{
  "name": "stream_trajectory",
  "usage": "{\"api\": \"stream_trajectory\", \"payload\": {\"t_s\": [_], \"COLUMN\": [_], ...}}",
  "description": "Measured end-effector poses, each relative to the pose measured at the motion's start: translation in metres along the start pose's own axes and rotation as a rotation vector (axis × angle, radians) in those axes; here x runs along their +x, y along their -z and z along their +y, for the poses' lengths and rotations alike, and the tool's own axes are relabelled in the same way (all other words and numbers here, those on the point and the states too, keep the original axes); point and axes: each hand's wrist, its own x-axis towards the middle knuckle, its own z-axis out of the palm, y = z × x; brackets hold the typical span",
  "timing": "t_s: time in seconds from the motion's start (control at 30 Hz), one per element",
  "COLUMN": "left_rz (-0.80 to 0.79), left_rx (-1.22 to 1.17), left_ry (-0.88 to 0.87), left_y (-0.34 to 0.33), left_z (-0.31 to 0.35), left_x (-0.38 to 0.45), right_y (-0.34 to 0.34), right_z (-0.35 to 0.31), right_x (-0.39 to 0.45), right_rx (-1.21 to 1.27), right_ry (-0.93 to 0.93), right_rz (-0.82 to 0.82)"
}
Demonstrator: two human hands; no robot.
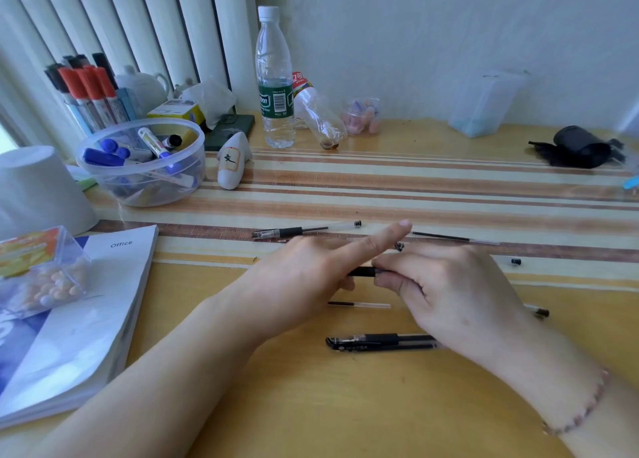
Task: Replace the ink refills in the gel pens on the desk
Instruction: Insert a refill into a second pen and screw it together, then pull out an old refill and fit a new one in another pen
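My left hand and my right hand meet over the middle of the desk, both gripping one gel pen by its black grip; my left forefinger sticks out straight. The pen's far end is hidden behind my right hand. A whole gel pen lies beyond my hands. Two capped black pens lie side by side in front of them. One loose refill rests under my hands, another refill lies at the far right. A small black end cap sits alone.
A clear bowl of markers, a white cup, an Office book with a box of pills fill the left. Water bottle, crushed bottle, clear box and black pouch line the back.
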Motion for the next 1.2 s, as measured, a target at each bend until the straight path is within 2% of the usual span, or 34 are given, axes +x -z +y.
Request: {"api": "stream_trajectory", "payload": {"t_s": [0.17,0.3,0.37,0.47,0.7,1.0,1.1,1.2], "left_rz": [0.141,0.354,0.411,0.369,0.33,0.3,0.257,0.123], "left_rx": [-0.166,-0.269,-0.253,-0.2,-0.332,-0.357,-0.267,-0.017], "left_ry": [-0.006,0.065,0.135,0.174,0.274,0.287,0.212,0.083], "left_y": [0.007,0.013,0.015,0.013,0.008,0.011,0.015,0.012], "left_z": [-0.002,0.001,-0.003,-0.009,-0.008,-0.008,-0.01,-0.008], "left_x": [0.005,0.004,0.004,0.002,0.002,-0.001,0.001,0.005], "right_y": [0.005,0.01,0.012,0.014,0.013,0.01,0.01,0.005], "right_z": [0.008,0.01,0.011,0.012,0.01,0.009,0.005,-0.002], "right_x": [0.004,0.002,0.001,0.002,0.001,0.0,0.005,0.012], "right_rx": [0.223,0.303,0.335,0.329,0.296,0.316,0.349,0.266], "right_ry": [-0.192,-0.219,-0.237,-0.23,-0.207,-0.191,-0.209,-0.117], "right_rz": [0.007,0.027,0.063,0.097,0.098,0.089,0.082,0.017]}}
